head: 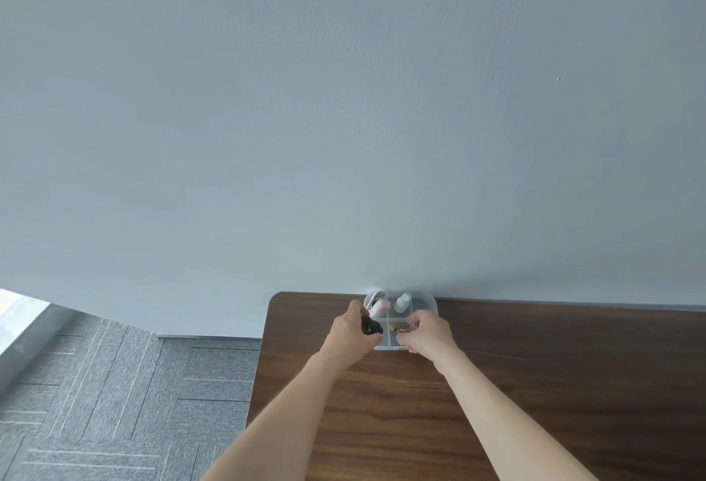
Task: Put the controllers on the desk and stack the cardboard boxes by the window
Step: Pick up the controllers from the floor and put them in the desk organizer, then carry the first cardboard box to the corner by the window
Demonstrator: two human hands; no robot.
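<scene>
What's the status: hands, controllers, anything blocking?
Left hand shut on small black object. Right hand at divided tray, grip unclear. Tray against wall on desk. No cardboard boxes in view.

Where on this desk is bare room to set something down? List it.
Free: the brown wooden desk right of the right hand, and the near strip between the forearms. Crowded: the clear compartment tray at the wall, where the left hand grips a black object.

your desk (535, 385): dark brown, walnut-style wood grain. wall (344, 98) beyond: plain pale grey-blue. carpet (114, 385) at left: grey tiles with thin lighter stripes. far tray (429, 303): translucent white. small bottle (403, 302) in it: white. object (371, 326) in your left hand (349, 333): glossy black.
</scene>
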